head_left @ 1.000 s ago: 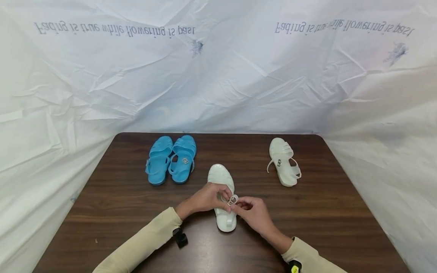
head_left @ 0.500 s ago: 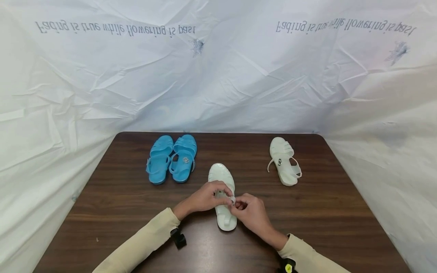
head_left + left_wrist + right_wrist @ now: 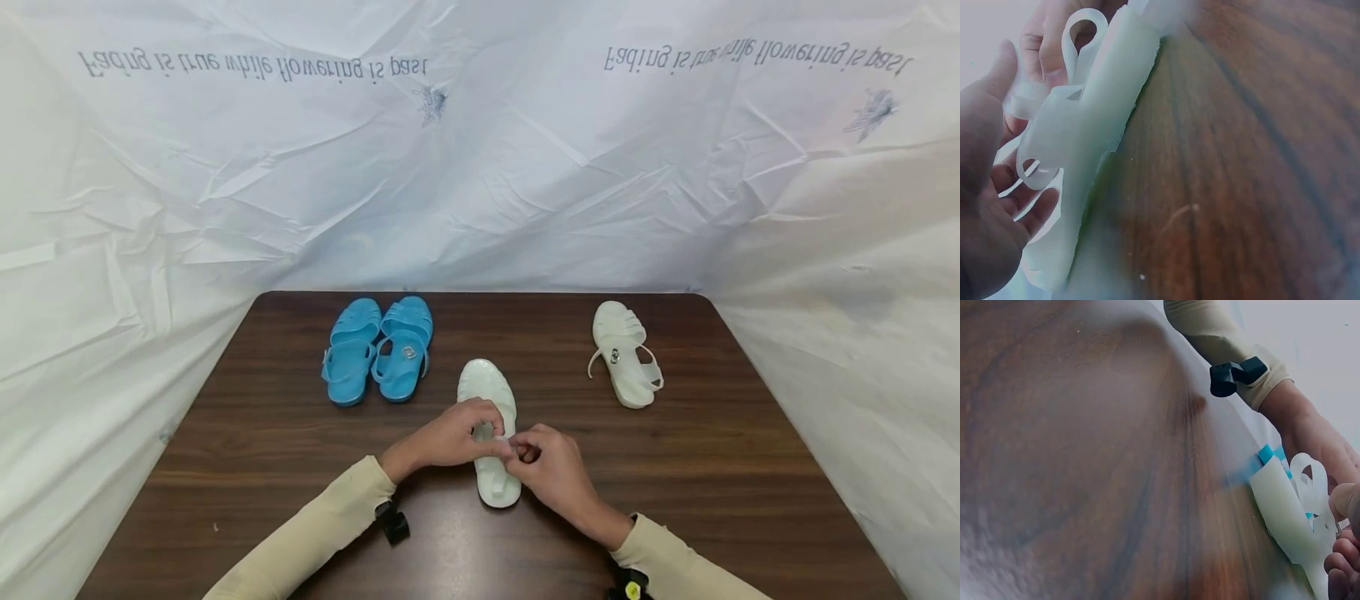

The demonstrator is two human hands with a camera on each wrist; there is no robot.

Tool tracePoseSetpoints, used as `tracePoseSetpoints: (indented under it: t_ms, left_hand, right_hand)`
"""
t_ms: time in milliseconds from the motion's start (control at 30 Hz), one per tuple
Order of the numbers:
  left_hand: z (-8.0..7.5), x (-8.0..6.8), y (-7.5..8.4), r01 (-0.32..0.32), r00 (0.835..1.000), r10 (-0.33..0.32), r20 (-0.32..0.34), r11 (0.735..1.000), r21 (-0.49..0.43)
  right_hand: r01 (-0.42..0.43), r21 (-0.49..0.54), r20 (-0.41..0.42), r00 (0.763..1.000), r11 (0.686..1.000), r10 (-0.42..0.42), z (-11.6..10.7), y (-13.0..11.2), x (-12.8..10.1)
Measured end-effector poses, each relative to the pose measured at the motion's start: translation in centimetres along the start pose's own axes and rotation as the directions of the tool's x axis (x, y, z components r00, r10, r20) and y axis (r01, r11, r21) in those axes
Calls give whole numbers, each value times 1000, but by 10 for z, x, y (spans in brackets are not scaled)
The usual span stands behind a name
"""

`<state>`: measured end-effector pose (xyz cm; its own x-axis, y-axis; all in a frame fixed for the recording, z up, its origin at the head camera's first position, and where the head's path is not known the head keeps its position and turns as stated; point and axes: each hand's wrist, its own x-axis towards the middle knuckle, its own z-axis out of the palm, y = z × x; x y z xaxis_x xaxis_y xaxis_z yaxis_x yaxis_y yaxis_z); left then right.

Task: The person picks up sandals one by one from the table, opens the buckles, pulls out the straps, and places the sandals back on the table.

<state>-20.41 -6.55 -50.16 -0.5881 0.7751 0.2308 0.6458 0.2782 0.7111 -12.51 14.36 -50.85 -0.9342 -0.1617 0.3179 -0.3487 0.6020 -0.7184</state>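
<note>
A white sandal point(image 3: 483, 383) lies on the table, toe pointing away, with both hands over its middle. My left hand point(image 3: 453, 433) comes in from the left and pinches the ankle strap near its right side. Opposite it, my right hand point(image 3: 553, 468) pinches the same strap with thumb and curled fingers, close to the left fingertips. A translucent strap loop point(image 3: 1085, 34) rises at the heel in the left wrist view. A bit of the metal buckle point(image 3: 1338, 528) shows by the right fingers in the right wrist view; the fingers hide most of it.
Another white sandal point(image 3: 619, 367) with its strap undone lies at the back right. Two blue sandals point(image 3: 348, 358) stand side by side at the back left. The dark wooden table point(image 3: 675, 467) is bordered by white sheeting point(image 3: 480, 167).
The strap loop and buckle, raised between the hands a second ago, are now lower and mostly covered by fingers. My right hand has shifted slightly left; the sandals stay put.
</note>
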Motion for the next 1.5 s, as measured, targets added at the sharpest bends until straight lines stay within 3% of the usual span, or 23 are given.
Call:
tracePoseSetpoints:
  t_ms: [200, 433, 833, 1033, 1233, 1500]
  left_hand:
    - [-3, -2, -3, 26, 999, -26, 23, 999, -19]
    - [-8, -7, -3, 97, 995, -96, 13, 987, -130]
    - [1, -3, 1, 84, 995, -90, -32, 984, -155]
    - [2, -2, -1, 62, 996, -70, -48, 987, -151]
    - [-1, -3, -1, 93, 994, -99, -50, 991, -100]
    - [0, 2, -4, 122, 991, -122, -48, 992, -9]
  right_hand:
    - [3, -6, 11, 1000, 1000, -3, 0, -1, 0]
    - [1, -14, 5, 1000, 1000, -1, 0, -3, 0]
    - [-25, -3, 10, 1000, 1000, 25, -3, -1, 0]
    - [-18, 38, 13, 1000, 999, 18, -3, 0, 0]
    - [-34, 68, 14, 999, 997, 33, -4, 0, 0]
    - [8, 81, 12, 1000, 997, -9, -9, 4, -2]
